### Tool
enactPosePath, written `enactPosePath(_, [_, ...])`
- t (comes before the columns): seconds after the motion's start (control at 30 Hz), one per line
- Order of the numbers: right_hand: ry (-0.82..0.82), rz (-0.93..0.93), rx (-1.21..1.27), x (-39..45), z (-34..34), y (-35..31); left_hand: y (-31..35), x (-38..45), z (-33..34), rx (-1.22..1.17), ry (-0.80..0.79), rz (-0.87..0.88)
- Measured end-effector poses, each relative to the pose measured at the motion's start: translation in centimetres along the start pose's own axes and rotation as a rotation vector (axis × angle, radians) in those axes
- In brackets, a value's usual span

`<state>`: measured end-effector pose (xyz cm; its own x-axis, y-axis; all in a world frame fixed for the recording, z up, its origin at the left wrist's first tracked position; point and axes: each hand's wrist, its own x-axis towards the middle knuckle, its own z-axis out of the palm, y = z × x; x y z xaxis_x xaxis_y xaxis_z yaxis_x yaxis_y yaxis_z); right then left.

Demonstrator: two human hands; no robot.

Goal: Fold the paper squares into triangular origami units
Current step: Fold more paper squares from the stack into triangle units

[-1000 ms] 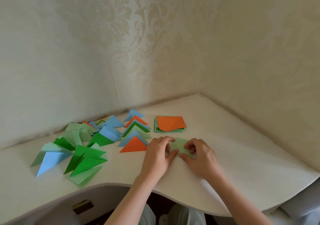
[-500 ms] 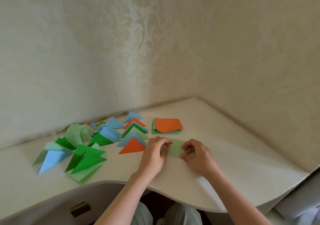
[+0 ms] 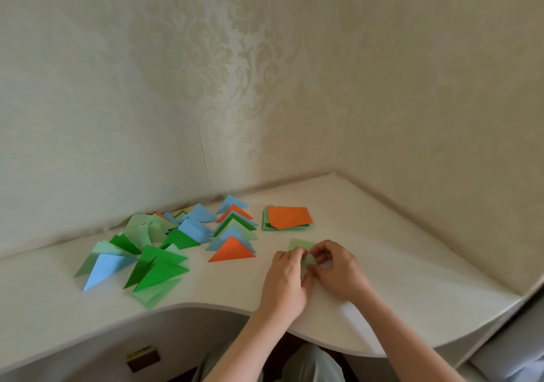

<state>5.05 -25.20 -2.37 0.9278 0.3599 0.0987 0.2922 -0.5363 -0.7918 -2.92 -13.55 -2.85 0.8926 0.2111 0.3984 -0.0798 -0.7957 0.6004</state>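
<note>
Finished green, blue and orange folded paper triangles [image 3: 164, 249] lie left on the white desk [image 3: 412, 264], clear of the work. Left hand [image 3: 287, 278] and right hand [image 3: 335, 270], close together, pinch a pale green paper square [image 3: 300, 246], apparently creasing it; the unfolded orange-topped paper stack [image 3: 287, 217] waits behind, within reach.

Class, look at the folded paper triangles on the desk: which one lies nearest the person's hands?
The orange triangle at the front of the middle row, just left of the left hand. The other triangles lie farther back or farther left.
</note>
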Motion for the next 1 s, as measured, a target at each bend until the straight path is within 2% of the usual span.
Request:
enactPosePath(0.13, [-0.007, -0.116, 0.061, -0.6, -1.7, -0.1, -0.9, 0.2, -0.9, 0.024, -0.037, 0.021])
enactPosePath(0.2, [-0.021, -0.201, -0.011, -1.1, -2.5, 0.0, -1.8, 0.3, -1.6, 0.038, -0.031, 0.045])
enactPosePath(0.27, [-0.101, -0.261, -0.114, -1.3, -2.9, 0.0, -2.6, 0.3, -2.5, 0.029, -0.052, 0.079])
enactPosePath(0.37, [-0.203, -0.342, -0.289, -1.3, -2.7, -0.2, -3.7, 0.5, -3.7, 0.006, -0.142, 0.123])
enactPosePath(0.47, [-0.231, -0.399, -0.363, -1.2, -2.0, -0.5, -4.8, 0.5, -4.5, -0.016, -0.186, 0.142])
enactPosePath(0.67, [-0.049, -0.426, -0.359, -1.0, -0.2, -0.2, -6.5, 0.1, -5.4, -0.009, -0.065, 0.076])
enactPosePath(0.83, [0.129, -0.343, -0.291, -0.6, 1.7, -0.6, -6.5, -0.2, -4.7, 0.02, 0.084, -0.048])
enactPosePath(1.0, [0.225, -0.222, -0.299, -0.5, 3.0, -1.7, -5.4, 0.3, -3.1, 0.123, 0.217, -0.045])
